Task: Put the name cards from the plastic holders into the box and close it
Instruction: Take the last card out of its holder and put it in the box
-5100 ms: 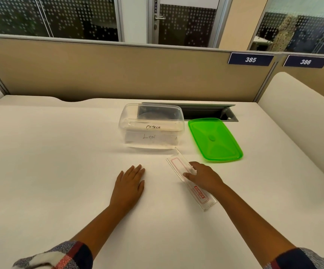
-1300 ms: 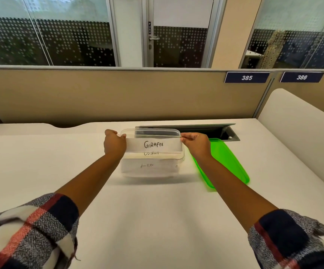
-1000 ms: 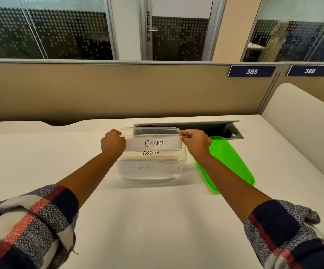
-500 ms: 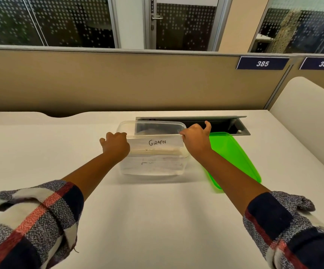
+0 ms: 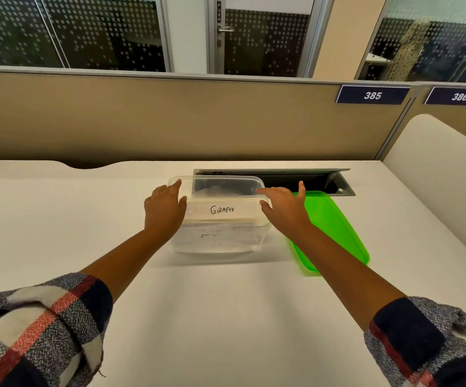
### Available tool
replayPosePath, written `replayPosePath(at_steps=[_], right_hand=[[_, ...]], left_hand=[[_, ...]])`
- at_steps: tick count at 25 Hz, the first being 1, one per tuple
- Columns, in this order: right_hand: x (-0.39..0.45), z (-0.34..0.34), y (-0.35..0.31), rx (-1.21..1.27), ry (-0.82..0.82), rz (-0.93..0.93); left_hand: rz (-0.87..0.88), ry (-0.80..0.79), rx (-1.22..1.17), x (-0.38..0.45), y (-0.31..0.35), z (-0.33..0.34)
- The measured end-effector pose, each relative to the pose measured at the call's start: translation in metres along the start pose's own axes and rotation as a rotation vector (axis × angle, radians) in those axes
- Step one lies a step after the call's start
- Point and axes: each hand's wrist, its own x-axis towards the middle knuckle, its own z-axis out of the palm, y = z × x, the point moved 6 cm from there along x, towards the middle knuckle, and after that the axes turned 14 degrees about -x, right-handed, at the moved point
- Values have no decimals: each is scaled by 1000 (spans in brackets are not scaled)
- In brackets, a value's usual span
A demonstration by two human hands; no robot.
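Green lid [image 5: 335, 227] is seen lying lengthwise just beside the right hand [image 5: 283, 210] (nearer than the left hand [image 5: 164, 210]), fingers spread and empty over the box [image 5: 220, 241]

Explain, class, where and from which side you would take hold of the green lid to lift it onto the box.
Grip the green lid by its long right edge, coming from the right with the right hand. It lies flat on the desk beside the clear box, so only its thin rim offers a hold; the right arm partly covers its left edge.
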Motion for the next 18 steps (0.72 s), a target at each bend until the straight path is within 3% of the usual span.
replayPosePath(at_steps=[5,9,13,18], right_hand=[[-39,-5,16,124,102,57],[-75,6,28,101,72,115],[-107,33,44,-2,-80,185],[-127,62,57,-99,-249,212]], left_hand=[[172,104,-70,-27,18,-12],[369,68,11,-75,32,-2],[415,-110,203,-102,24,26],[369,-157,252,-97,22,30]])
